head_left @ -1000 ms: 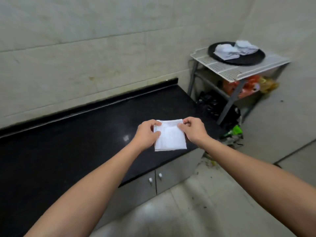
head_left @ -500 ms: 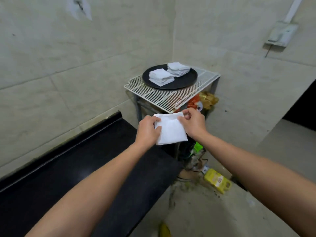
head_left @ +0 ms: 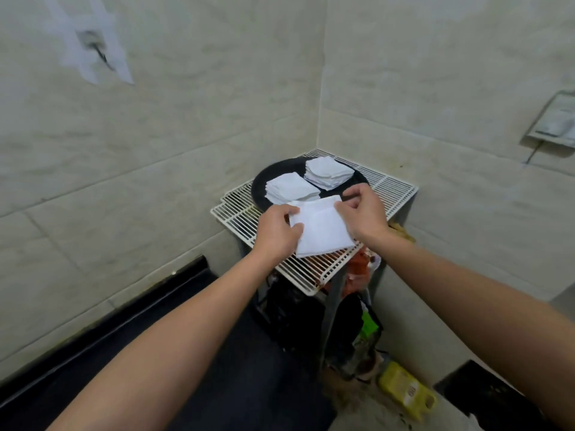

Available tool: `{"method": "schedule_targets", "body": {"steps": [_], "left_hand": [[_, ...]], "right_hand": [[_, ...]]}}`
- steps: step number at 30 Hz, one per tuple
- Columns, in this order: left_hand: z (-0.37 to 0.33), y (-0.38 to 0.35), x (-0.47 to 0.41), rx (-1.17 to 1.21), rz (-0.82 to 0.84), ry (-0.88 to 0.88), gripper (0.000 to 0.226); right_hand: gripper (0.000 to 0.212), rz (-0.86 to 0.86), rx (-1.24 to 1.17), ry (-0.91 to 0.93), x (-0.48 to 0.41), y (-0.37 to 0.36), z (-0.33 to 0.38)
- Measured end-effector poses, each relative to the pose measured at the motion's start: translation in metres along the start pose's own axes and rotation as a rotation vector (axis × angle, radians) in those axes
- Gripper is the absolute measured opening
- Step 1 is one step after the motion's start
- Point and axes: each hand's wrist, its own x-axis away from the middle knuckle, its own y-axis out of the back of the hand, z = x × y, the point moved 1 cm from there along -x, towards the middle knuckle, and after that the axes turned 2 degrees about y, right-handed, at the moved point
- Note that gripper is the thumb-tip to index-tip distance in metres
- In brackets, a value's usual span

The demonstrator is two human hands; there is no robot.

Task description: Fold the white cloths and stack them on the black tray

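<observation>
I hold a folded white cloth (head_left: 322, 230) in the air over the near edge of the black tray (head_left: 259, 185). My left hand (head_left: 277, 230) pinches its left edge and my right hand (head_left: 364, 213) pinches its upper right corner. On the round tray lie two stacks of folded white cloths, the near stack (head_left: 291, 188) just beyond the held cloth and the far stack (head_left: 328, 172) behind it to the right.
The tray sits on a white wire rack (head_left: 382, 191) in the corner of the tiled walls. Under the rack hang black and orange bags (head_left: 357, 275). A yellow packet (head_left: 406, 390) lies on the floor. The black countertop (head_left: 155, 353) runs along the left wall.
I have turned from the black countertop to the corner rack and carried the folded cloth, still held in both hands, up to the tray's near edge.
</observation>
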Motion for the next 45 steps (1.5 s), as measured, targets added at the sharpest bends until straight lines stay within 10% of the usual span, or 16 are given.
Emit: {"method": "schedule_targets", "body": {"steps": [23, 35, 45], "left_hand": [[0.026, -0.047, -0.19, 0.194, -0.222, 0.608, 0.043], [0.03, -0.056, -0.17, -0.746, -0.127, 0.127, 0.049], [0.048, -0.068, -0.162, -0.791, 0.132, 0.225, 0.066]], "right_hand": [[0.024, 0.676, 0.17, 0.356, -0.25, -0.129, -0.042], [0.039, 0.636, 0.506, 0.78, -0.24, -0.117, -0.05], [0.049, 0.85, 0.73, 0.914, -0.231, -0.12, -0.065]]}}
